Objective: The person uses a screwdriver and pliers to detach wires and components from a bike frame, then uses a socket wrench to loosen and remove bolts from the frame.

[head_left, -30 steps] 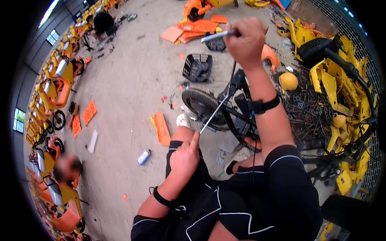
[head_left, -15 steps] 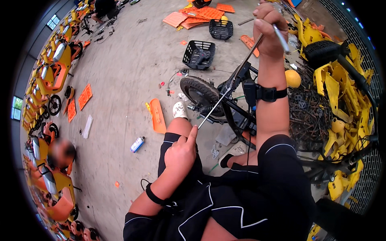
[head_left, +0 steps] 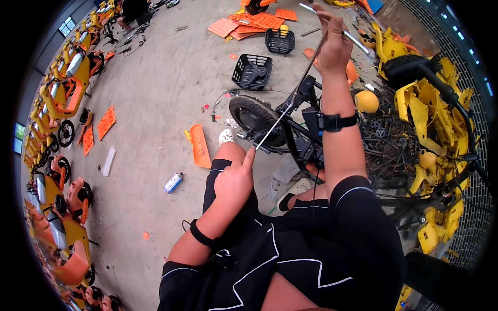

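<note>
My left hand (head_left: pixel 233 179) is closed, its index finger stretched along the lower end of a silver metal rod (head_left: pixel 273 129). How much of the rod lies inside the hand is hidden. At the upper right, my right hand (head_left: pixel 332 49) is raised with its fingers extended against the crossbar of a long T-handle wrench (head_left: pixel 357 43); its palm is by the bar. The wrench's thin shaft slants down and meets the rod at a black vehicle frame (head_left: pixel 298 147). The frame lies in front of my legs, with its tyred wheel (head_left: pixel 254 118) to the left.
A spray can (head_left: pixel 173 183) and an orange panel (head_left: pixel 199 146) lie on the floor to the left. Two black baskets, one nearer (head_left: pixel 252 71), stand ahead. Metal parts (head_left: pixel 391 135) and yellow body panels (head_left: pixel 436 119) are heaped right. Yellow scooters (head_left: pixel 62 98) line the left.
The T-handle's crossbar has turned, so both its ends now show. My right hand has gone from a fist around it to extended fingers. My left hand stays at the rod.
</note>
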Tool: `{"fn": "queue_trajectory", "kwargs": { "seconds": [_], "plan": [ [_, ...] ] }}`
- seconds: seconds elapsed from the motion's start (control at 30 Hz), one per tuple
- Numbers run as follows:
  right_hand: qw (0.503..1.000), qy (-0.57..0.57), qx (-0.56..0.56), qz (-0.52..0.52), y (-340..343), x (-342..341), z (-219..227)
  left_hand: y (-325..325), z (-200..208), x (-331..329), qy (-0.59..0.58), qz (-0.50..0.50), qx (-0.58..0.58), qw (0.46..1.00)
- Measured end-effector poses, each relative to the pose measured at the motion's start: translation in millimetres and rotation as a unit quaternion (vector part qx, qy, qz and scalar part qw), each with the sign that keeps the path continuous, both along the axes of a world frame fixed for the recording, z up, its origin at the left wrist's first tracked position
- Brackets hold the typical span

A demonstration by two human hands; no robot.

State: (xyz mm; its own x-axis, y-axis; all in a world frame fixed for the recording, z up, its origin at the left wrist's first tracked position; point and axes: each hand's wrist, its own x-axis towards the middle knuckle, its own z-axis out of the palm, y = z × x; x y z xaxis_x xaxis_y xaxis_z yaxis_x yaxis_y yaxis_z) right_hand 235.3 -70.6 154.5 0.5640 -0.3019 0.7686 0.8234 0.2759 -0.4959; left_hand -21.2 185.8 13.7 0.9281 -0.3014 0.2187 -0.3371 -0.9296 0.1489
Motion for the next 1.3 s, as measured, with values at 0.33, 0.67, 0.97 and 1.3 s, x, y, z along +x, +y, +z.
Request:
{"fn": "queue_trajectory", "kwargs": {
  "seconds": [0.33, 0.67, 0.97, 1.3],
  "plan": [
    [0.977, 0.176, 0.062, 0.105, -4.0, -22.7, 14.7, 6.1, -7.5, -1.5, -0.007, 0.007, 0.006, 1.0],
    [0.799, 0.179, 0.054, 0.572, -49.2, 52.4, 3.5, 5.9, -0.7, -2.1, 0.01, 0.016, -0.018, 1.0],
    [0.946, 0.159, -0.123, -0.256, -16.3, 20.5, 17.3, 8.6, -6.0, -1.1, 0.001, 0.013, -0.03, 0.999],
    [0.924, -0.164, -0.234, -0.254, 30.3, -9.9, 32.2, 4.1, 2.9, -0.3, 0.06, 0.014, -0.023, 0.998]
  ]
}}
